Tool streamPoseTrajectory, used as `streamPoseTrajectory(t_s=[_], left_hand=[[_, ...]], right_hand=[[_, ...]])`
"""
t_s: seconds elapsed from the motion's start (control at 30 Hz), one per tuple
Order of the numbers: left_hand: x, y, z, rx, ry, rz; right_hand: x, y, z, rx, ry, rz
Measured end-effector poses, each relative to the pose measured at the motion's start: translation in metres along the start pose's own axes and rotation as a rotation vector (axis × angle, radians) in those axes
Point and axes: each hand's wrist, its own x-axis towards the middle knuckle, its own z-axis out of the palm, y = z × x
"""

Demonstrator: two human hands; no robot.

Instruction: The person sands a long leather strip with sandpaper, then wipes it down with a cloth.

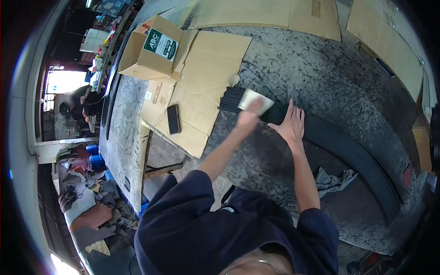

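The left hand (250, 118), blurred, lies over a pale pad (255, 102) on the long black strips (341, 137); how tightly its fingers close cannot be told. The right hand (292, 126) presses flat on them, fingers spread, grasping nothing. On the worktable (270, 156), a cardboard box (130, 59) carries a green-and-white label (161, 44) reading "ABC", its smaller print illegible. A phone (173, 119) rests on flattened cardboard (201, 82).

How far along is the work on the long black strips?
Looks done: the long, flat black strips lie bunched along the mottled grey table.
In hand: the blurred left hand has a pale rectangular pad against them near one end; the spread right hand rests on them.
Left: lifting the pad away, at least; how much rubbing remains can't be told.
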Motion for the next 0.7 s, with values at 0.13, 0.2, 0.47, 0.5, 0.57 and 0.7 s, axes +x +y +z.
streamPoseTrajectory(t_s=[0.13, 0.2, 0.47, 0.5, 0.57, 0.7], left_hand=[[0.002, -0.036, -0.015, -0.096, 0.088, -0.425], [0.010, 0.023, -0.004, -0.161, 0.099, -0.444], [0.005, 0.029, 0.000, -0.090, 0.101, -0.042], [0.006, 0.036, 0.006, -0.080, 0.121, -0.110], [0.007, 0.075, 0.031, -0.165, 0.135, -0.228], [0.009, 0.137, 0.047, -0.189, 0.070, 0.065]], right_hand=[[0.001, -0.002, -0.004, -0.033, -0.021, -0.004], [0.005, -0.006, -0.002, -0.039, -0.043, -0.004], [-0.033, 0.062, -0.040, -0.119, 0.045, -0.064], [-0.034, 0.065, -0.037, -0.132, 0.029, -0.076], [-0.037, 0.071, -0.036, -0.148, 0.002, -0.087], [-0.039, 0.067, -0.035, -0.103, -0.008, -0.027]])
